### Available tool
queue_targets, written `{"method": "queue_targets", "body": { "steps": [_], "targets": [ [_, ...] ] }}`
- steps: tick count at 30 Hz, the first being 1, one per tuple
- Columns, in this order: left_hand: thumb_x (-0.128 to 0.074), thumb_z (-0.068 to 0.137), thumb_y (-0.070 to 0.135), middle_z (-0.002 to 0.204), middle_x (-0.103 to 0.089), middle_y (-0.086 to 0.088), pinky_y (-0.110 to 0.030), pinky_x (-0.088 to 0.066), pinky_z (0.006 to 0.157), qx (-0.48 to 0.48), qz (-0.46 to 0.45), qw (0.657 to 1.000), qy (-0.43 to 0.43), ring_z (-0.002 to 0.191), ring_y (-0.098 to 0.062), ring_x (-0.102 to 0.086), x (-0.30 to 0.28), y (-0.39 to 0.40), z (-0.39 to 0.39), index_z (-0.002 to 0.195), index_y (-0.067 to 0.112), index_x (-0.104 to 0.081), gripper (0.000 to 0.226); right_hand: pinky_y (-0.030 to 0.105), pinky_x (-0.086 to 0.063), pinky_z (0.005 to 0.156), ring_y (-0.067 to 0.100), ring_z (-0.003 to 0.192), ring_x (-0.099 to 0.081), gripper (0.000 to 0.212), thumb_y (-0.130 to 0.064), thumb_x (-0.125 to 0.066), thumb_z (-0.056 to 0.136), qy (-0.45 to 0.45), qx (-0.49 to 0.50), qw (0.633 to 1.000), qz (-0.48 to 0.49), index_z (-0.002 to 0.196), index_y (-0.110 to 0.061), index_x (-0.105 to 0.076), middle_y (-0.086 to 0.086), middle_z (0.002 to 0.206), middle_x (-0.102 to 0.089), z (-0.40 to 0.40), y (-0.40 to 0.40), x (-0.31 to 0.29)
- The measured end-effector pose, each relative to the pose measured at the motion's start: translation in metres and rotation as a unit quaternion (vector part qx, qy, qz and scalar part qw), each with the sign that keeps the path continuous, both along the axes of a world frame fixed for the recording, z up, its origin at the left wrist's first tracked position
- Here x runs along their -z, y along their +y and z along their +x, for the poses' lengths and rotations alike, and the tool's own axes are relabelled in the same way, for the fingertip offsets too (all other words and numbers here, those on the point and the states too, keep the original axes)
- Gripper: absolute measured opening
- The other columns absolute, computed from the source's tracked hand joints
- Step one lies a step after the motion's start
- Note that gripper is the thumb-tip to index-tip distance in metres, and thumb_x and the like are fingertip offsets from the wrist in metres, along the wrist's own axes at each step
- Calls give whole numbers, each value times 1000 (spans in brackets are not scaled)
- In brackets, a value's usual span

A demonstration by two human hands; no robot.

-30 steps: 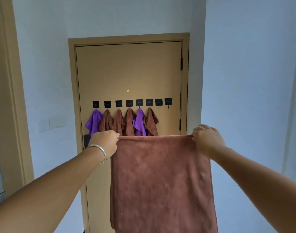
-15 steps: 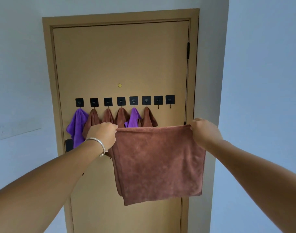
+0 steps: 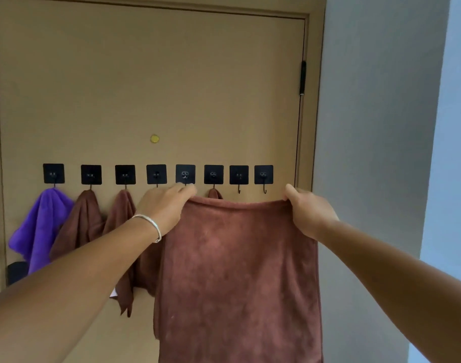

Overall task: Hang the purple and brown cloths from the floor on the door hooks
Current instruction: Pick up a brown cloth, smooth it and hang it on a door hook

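I hold a brown cloth point(image 3: 237, 271) spread flat in front of the tan door point(image 3: 150, 87). My left hand point(image 3: 166, 208) pinches its top left corner and my right hand point(image 3: 306, 213) grips its top right corner. The cloth's top edge hangs just below a row of black square hooks point(image 3: 156, 174). The two hooks at the right point(image 3: 239, 179) point(image 3: 264, 179) are bare. A purple cloth point(image 3: 40, 226) hangs on the leftmost hook, with brown cloths point(image 3: 82, 221) on the hooks beside it. The held cloth and my left hand hide most of the cloths behind them.
The door frame point(image 3: 315, 100) and a pale wall point(image 3: 376, 153) lie close on the right. A black handle point(image 3: 15, 272) shows at the door's lower left edge. A small brass peephole point(image 3: 154, 138) sits above the hooks.
I have moved closer to the door, which now fills the view. Both hands have raised the brown cloth until its top edge is just under the hooks.
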State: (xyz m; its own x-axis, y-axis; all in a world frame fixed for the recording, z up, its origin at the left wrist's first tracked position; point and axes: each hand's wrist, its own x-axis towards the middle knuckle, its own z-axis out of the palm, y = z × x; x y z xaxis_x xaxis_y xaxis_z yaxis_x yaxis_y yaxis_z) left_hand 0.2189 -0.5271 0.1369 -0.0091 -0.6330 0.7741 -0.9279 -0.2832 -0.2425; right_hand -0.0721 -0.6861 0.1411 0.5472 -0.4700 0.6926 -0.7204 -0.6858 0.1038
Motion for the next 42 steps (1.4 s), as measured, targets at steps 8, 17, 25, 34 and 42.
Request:
{"method": "queue_targets", "body": {
  "steps": [8,17,25,34,42],
  "targets": [
    [-51,84,2,84,-48,3,-28,-23,62,8,64,986,-153,72,-20,-44,-8,-84,28,104,36,-58,41,30,-35,62,23,83,-53,39,-10,-47,92,101,-5,992,-69,118,-35,-63,-2,93,-49,42,-76,-1],
    [-43,91,3,104,-50,-2,-36,-35,74,-99,91,987,-89,95,-25,-52,-37,-154,26,133,38,-44,54,33,-43,66,25,90,-55,41,-22,-36,98,119,34,990,-62,135,-35,-47,4,105,-51,87,-129,-31],
    [-41,95,12,106,-51,-2,-35,-32,70,-146,153,976,-57,97,-25,-54,-33,-188,33,124,37,-53,40,33,-36,64,22,80,-45,31,-15,-36,97,143,54,987,-41,122,-20,-55,8,106,-50,119,-148,-29],
    [-42,92,8,108,-53,-3,-35,-31,65,-234,216,930,-182,94,-24,-55,-22,-198,8,115,22,-60,33,35,-39,60,27,86,-62,27,-12,-40,96,197,55,977,-64,110,-19,-62,5,100,-60,134,-137,7],
    [-37,89,5,112,-63,-4,-45,-38,85,-187,290,928,-139,100,-29,-59,18,-214,-32,143,11,-37,54,35,-38,64,31,90,-61,38,-13,-45,92,155,-17,988,16,130,-18,-43,8,103,-58,140,-145,35]
  ]
}}
